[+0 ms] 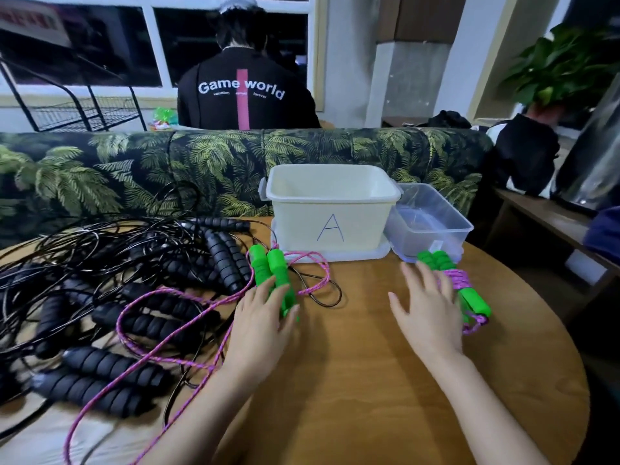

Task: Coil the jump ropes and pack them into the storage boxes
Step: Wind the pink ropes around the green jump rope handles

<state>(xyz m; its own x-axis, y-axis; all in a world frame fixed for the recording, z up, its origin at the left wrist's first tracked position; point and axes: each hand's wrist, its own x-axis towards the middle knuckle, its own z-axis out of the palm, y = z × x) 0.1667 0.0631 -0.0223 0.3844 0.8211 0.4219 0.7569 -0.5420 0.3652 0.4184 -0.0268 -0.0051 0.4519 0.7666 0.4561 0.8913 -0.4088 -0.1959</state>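
Left hand (261,320) rests flat on loose green handles (266,263); right hand (432,317) spread open, touching coiled rope (462,276); best grip both handles together, then wind evenly.

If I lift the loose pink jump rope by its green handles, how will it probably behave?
The pink cord lies in slack loops, so it is probably floppy and will trail. It crosses the pile of black jump ropes, so it may snag and drag them. The green handles look rigid and likely light.
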